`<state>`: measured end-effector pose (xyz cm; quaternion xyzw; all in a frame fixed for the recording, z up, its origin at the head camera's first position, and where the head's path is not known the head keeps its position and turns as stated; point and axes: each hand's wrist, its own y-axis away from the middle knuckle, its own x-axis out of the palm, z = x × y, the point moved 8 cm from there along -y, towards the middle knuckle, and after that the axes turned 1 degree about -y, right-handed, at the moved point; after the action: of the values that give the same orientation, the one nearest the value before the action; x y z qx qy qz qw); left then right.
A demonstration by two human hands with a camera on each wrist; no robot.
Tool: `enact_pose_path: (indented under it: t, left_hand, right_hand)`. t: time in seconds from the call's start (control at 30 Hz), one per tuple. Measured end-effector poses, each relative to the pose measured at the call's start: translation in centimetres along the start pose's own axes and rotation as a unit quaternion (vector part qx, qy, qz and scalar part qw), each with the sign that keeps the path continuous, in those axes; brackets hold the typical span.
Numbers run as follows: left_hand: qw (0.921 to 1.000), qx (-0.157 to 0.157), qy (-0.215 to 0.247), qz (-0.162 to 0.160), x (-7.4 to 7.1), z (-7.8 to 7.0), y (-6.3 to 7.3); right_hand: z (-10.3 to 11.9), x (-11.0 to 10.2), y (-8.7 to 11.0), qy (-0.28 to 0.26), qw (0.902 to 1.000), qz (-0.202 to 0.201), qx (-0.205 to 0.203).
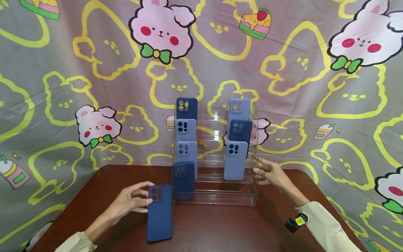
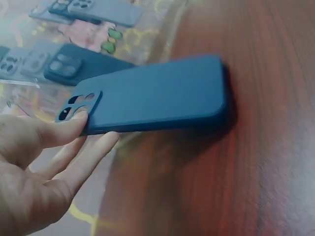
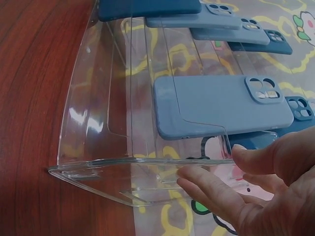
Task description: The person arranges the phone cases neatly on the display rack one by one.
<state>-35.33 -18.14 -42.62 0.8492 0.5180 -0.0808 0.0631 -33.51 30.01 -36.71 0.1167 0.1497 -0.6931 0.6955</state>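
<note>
My left hand [image 1: 127, 203] pinches a dark blue phone case [image 1: 160, 214] by its upper left edge, beside the camera cutout, thumb on its back. The case stands upright, tilted slightly, in front of the left side of a clear tiered display rack [image 1: 220, 198]. In the left wrist view, the thumb lies at the camera cutout and the fingers are beneath the edge. At the rack's right side is my right hand [image 1: 273, 175]. Its thumb touches the front edge of the side panel, while loosely extended fingers lie along the outside.
Dark and light blue phone cases fill the rack's left column, with a dark one [image 1: 183, 182] lowest. Three more stand in the right column, a light blue one [image 1: 235, 161] in front. The brown table [image 1: 217, 227] meets a patterned cloth [image 1: 220, 70] behind and at the sides.
</note>
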Motion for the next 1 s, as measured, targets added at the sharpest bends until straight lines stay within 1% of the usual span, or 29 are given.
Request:
enact_pose_path:
  t: [0.1,0.17,0.27,0.4,0.5,0.6,0.7,0.8,0.9,1.0]
  left_hand:
    - [0.9993,0.025,-0.006,-0.027,0.0,-1.8,-0.2]
    - [0.9983,0.041,-0.009,-0.04,0.1,-3.1,-0.4]
    - [0.9967,0.062,-0.012,-0.05,0.5,-4.7,-1.0]
    - [0.9934,0.101,-0.021,-0.049,1.2,-6.7,-1.9]
    - [0.9906,0.123,-0.027,-0.053,2.0,-8.1,-2.7]
    - [0.9869,0.141,-0.032,-0.07,2.8,-9.6,-3.7]
    - [0.9796,0.174,-0.035,-0.095,4.0,-11.4,-4.7]
    - [0.9698,0.206,-0.049,-0.121,5.7,-13.1,-5.6]
    - [0.9635,0.226,-0.057,-0.132,7.6,-14.3,-6.6]
    - [0.9569,0.249,-0.06,-0.136,9.4,-15.2,-7.7]
  right_hand:
    - [0.1,-0.2,0.0,0.002,1.0,0.0,-0.002]
    - [0.2,-0.3,-0.1,0.0,1.0,-0.001,-0.004]
    - [0.3,-0.4,-0.2,0.0,1.0,-0.001,-0.009]
    - [0.4,-0.3,-0.3,-0.004,0.9999,0.001,-0.011]
    - [0.4,-0.3,-0.3,-0.005,0.9999,0.004,-0.011]
    - [0.5,-0.2,-0.3,-0.008,0.9998,0.006,-0.015]
    - [0.6,-0.3,-0.2,-0.003,0.9998,0.001,-0.021]
    - [0.4,-0.4,0.1,0.008,0.9997,-0.008,-0.02]
    - [0.1,-0.3,0.3,0.018,0.9995,-0.014,-0.019]
    - [0.2,-0.2,0.2,0.026,0.9992,-0.016,-0.028]
